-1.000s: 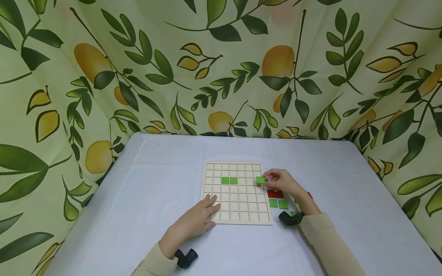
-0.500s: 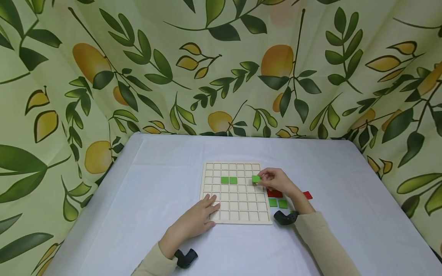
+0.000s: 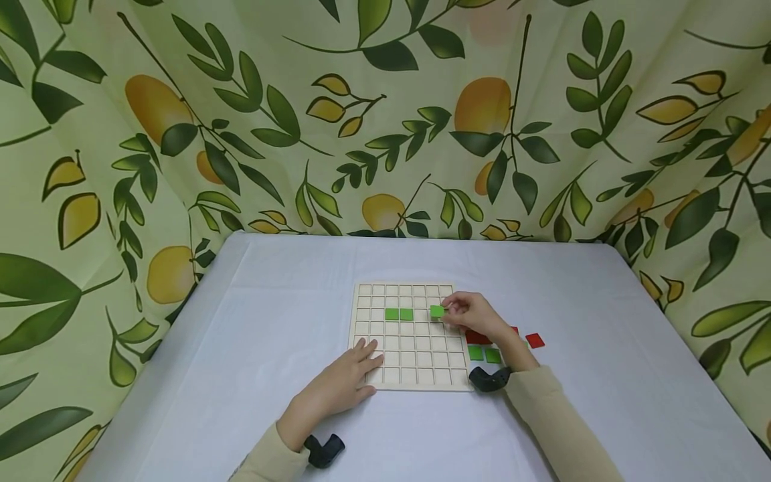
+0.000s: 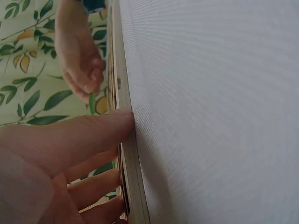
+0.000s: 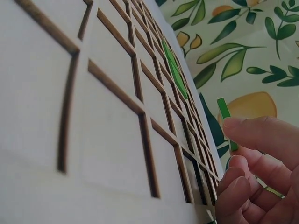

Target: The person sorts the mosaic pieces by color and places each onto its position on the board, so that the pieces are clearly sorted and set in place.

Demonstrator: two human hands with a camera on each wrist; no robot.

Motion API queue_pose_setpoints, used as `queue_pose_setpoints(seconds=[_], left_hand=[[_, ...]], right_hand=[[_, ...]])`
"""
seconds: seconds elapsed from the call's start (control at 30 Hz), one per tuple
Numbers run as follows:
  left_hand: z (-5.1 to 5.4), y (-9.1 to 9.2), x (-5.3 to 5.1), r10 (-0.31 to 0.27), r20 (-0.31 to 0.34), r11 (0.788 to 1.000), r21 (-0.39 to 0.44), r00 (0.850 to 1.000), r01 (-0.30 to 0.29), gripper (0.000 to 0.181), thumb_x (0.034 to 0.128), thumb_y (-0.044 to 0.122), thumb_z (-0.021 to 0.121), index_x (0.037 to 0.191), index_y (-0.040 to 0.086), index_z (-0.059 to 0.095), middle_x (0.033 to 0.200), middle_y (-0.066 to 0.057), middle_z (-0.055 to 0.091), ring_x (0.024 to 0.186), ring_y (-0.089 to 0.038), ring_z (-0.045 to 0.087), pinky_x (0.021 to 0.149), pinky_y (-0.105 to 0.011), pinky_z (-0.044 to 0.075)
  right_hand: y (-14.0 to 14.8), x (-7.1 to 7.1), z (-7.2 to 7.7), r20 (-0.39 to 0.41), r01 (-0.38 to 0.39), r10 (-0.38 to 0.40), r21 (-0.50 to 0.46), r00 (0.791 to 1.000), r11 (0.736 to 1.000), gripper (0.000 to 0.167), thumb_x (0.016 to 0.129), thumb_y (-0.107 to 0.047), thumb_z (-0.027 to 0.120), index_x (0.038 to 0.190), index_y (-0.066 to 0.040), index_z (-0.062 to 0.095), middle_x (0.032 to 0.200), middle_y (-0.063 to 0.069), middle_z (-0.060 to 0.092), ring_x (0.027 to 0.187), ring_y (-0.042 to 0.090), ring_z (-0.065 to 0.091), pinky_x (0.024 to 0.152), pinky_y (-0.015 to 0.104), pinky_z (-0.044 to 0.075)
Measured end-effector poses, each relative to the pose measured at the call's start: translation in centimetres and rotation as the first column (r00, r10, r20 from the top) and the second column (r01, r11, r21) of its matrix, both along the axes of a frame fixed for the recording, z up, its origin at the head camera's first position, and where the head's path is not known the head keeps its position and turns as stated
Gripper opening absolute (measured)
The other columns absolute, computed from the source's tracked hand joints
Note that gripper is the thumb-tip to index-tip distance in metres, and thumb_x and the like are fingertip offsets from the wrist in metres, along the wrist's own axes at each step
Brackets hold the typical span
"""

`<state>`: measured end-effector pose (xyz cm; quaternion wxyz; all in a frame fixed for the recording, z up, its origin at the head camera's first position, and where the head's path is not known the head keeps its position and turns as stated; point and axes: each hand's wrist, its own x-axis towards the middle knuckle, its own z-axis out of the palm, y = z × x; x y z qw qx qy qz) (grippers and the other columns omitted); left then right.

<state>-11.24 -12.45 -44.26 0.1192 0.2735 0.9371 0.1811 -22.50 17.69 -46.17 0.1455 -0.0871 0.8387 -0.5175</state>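
Observation:
A pale wooden grid board (image 3: 424, 360) lies on the white-covered table. My left hand (image 3: 343, 380) rests on its near left corner with fingers extended; in the left wrist view the thumb (image 4: 88, 135) touches the board's edge. Above the board's right part, my right hand (image 3: 477, 316) pinches a square green tile (image 3: 436, 312) between thumb and fingers. From the right wrist view, the held tile (image 5: 223, 109) appears edge-on, off the board's surface. Two green tiles sit side by side in the grid, a left one (image 3: 392, 314) and a right one (image 3: 406, 314).
Right of the board lie two green tiles (image 3: 484, 354) and red pieces (image 3: 478, 337), partly hidden by my right arm. A red tile (image 3: 535, 341) lies farther right. Black devices are on the left wrist (image 3: 324, 451) and right wrist (image 3: 490, 379). A leaf-patterned curtain (image 3: 385, 120) hangs behind the table.
My right hand has moved left over the board, carrying the green tile from the right edge toward the two green tiles. The left hand stays in place.

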Motion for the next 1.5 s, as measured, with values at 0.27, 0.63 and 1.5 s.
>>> queue_pose_setpoints(seconds=[0.27, 0.63, 1.5], left_hand=[[0.0, 0.0, -0.1, 0.007, 0.002, 1.000, 0.007, 1.000, -0.007, 0.054, 0.0895, 0.023, 0.066, 0.138, 0.004, 0.052, 0.155, -0.016, 0.038, 0.145, -0.039, 0.032, 0.117, -0.052, 0.035], [0.1, 0.0, -0.1, 0.007, 0.022, 1.000, 0.022, 1.000, -0.008, 0.054, 0.0898, 0.022, 0.066, 0.139, 0.004, 0.051, 0.155, -0.016, 0.037, 0.146, -0.039, 0.031, 0.117, -0.053, 0.033], [0.0, 0.0, 0.0, 0.017, 0.016, 1.000, 0.026, 1.000, -0.017, 0.054, 0.0894, 0.022, 0.066, 0.138, 0.004, 0.051, 0.155, -0.016, 0.037, 0.146, -0.038, 0.031, 0.118, -0.052, 0.033]], right_hand=[[-1.0, 0.1, 0.2, -0.008, -0.014, 0.014, 0.003, 1.000, 1.000, 0.034, 0.081, -0.007, 0.074, 0.109, 0.007, 0.061, 0.071, -0.002, 0.054, 0.053, 0.008, 0.045, 0.047, 0.019, 0.042], [-1.9, -0.1, -0.2, -0.003, -0.007, 0.007, 0.009, 1.000, 1.000, 0.034, 0.081, -0.006, 0.074, 0.109, 0.007, 0.061, 0.068, -0.002, 0.051, 0.051, 0.009, 0.045, 0.047, 0.019, 0.042], [-3.2, -0.4, 0.1, -0.036, 0.006, -0.002, 0.108, 0.999, 0.994, 0.030, 0.078, -0.008, 0.077, 0.105, 0.002, 0.067, 0.064, -0.004, 0.047, 0.047, 0.007, 0.041, 0.044, 0.017, 0.034]])
